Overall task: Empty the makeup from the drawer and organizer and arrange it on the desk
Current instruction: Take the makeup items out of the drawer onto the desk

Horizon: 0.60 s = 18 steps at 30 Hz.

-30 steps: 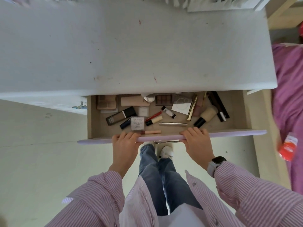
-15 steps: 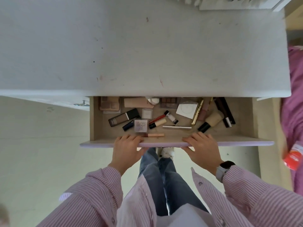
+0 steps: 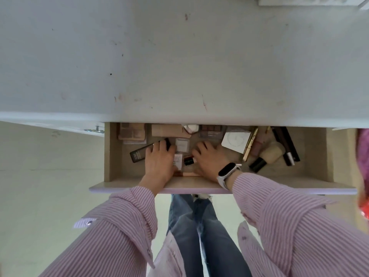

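The open drawer (image 3: 279, 189) under the white desk (image 3: 179, 56) holds several makeup items. Both my hands are inside it. My left hand (image 3: 159, 162) lies with its fingertips on the cap end of a black tube (image 3: 137, 154), next to a small clear square case (image 3: 182, 144). My right hand (image 3: 209, 160) covers the items in the middle, beside a red-and-black lipstick (image 3: 188, 160). What lies under either palm is hidden. A white square compact (image 3: 235, 139), a gold tube (image 3: 250, 144), a tan brush (image 3: 269, 154), black tubes (image 3: 287, 144) and a pink palette (image 3: 131, 131) lie untouched.
The desk top shows only small stains; a white organizer (image 3: 311, 1) peeks in at its far right corner. Pink fabric (image 3: 364, 152) and a red object (image 3: 364, 208) sit at the right edge. My legs stand below the drawer front.
Both hands left the drawer's front edge and moved forward into the drawer, onto the makeup. The drawer stands pulled out a little further.
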### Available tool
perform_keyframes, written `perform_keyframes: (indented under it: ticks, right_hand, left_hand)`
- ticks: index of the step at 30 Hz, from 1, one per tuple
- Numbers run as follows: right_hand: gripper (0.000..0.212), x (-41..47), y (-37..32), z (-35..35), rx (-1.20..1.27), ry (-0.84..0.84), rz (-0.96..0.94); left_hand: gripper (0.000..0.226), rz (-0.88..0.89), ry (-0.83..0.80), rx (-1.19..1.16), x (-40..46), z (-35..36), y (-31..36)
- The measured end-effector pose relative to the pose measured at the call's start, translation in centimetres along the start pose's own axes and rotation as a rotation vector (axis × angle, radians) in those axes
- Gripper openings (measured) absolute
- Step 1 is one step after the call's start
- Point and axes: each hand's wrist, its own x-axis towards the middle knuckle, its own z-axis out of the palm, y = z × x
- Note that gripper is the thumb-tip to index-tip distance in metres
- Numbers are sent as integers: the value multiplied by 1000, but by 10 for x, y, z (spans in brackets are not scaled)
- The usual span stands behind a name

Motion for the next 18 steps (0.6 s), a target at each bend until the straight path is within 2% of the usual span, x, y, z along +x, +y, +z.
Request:
perform_keyframes:
  ticks: [3,5,8,11,13,15,18]
  right_hand:
    - [33,13,-2,10,-109,30,-9]
    - [13,15,0,14,-137,39,-49]
    - [31,14,0,20,-86,122,-154]
    - [32,14,0,15,-60,209,-196]
    - [29,6,1,0,-59,102,-172]
    - [28,-1,6,0,-78,72,-154]
    - [27,-22,12,-20,46,85,-59]
  left_hand:
    - [54,29,-24,24,2,0,0]
    - [51,31,-37,15,2,-2,0]
    - [42,60,-20,33,-1,-3,-2]
    - [35,108,-21,-20,-3,-2,-7]
    - [33,118,-6,-77,-5,-1,-12]
    - [29,101,-17,-176,-9,-3,-16]
    - [22,64,-17,-427,-22,-10,-25]
